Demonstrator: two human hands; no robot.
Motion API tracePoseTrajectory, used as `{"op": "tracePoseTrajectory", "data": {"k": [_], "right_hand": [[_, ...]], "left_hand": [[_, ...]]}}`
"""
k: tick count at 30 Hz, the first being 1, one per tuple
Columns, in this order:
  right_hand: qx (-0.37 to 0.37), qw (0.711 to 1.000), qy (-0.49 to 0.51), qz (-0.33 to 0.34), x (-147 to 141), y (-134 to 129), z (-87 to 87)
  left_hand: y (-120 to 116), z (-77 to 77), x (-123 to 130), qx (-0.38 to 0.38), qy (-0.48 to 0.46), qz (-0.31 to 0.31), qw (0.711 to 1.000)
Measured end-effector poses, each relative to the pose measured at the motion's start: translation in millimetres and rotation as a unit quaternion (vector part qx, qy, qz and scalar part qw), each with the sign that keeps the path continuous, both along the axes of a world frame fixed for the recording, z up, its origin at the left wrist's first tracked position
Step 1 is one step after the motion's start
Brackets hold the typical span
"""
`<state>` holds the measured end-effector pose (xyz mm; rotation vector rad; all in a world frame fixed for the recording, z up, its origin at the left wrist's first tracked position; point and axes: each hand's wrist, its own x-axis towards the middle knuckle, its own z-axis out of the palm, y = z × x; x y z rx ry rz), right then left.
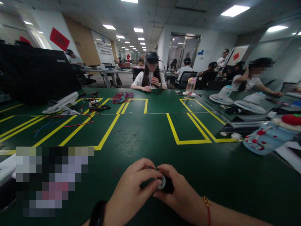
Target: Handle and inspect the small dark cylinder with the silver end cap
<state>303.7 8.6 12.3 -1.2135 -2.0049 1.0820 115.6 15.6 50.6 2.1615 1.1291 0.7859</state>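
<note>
Working over the green table across the lower half. At bottom centre, holding in left hand and right hand a small round grey piece: pinching narrowly with left fingers, curling right fingers around. Apparently mid-handling; cannot tell what is finished or left.

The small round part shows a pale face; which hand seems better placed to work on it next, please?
Probably the left hand: its thumb is at the pale face of the small round part, while the right hand curls around it.
</note>
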Motion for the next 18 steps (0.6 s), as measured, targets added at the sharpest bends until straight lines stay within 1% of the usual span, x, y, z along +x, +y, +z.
{"op": "tracePoseTrajectory", "data": {"k": [4,8,10,12,15,18], "right_hand": [[0.018,1.000,-0.021,0.006,-2,2,-0.1],[0.047,0.998,-0.038,0.000,2,0,-0.9],[0.056,0.997,-0.041,-0.012,5,-2,0.0],[0.064,0.997,-0.048,-0.019,7,-3,0.8],[0.075,0.995,-0.061,-0.024,6,-4,0.7],[0.077,0.994,-0.072,-0.023,2,-3,0.1]], "left_hand": [[1,4.0,1,0.000,-0.016,-0.002,1.000],[2,5.3,-8,-0.024,-0.066,0.028,0.997],[3,0.3,-15,-0.032,-0.063,0.045,0.996],[5,-8.5,-20,-0.033,-0.035,0.051,0.998],[5,-23.4,-18,-0.014,0.033,0.041,0.998],[5,-32.0,-11,0.005,0.085,0.023,0.996]]}}
